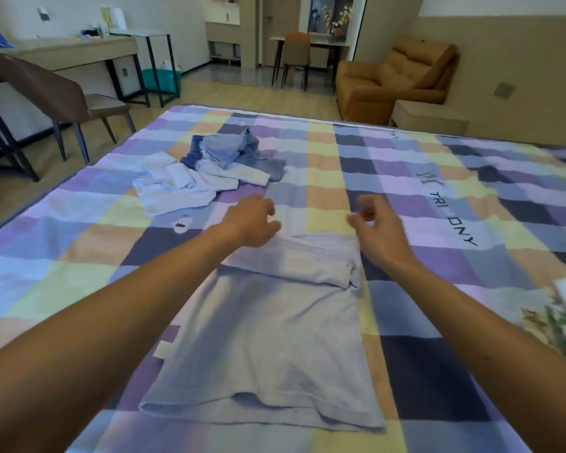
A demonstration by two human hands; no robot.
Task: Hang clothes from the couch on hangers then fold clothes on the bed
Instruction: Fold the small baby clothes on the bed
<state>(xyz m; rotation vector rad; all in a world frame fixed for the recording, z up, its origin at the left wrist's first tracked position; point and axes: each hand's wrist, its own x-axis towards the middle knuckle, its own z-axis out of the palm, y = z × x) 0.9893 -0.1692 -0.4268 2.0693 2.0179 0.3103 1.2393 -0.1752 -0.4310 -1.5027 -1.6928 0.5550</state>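
bare bedspread (pixel 406 197) beyond hands, clothes pile (pixel 223 155) far-left, folded shirt (pixel 275 322) below

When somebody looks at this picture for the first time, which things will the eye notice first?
First the two bare arms reaching forward, left hand and right hand with loosely curled fingers, at the folded far end of a pale lilac shirt lying flat on the checked bedspread. Behind, to the left, sits a heap of blue and white clothes.

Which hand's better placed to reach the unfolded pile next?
Left, likely. The left hand sits at the shirt's far-left corner, with the clothes pile just beyond it; the right hand is across the shirt, farther from the pile.
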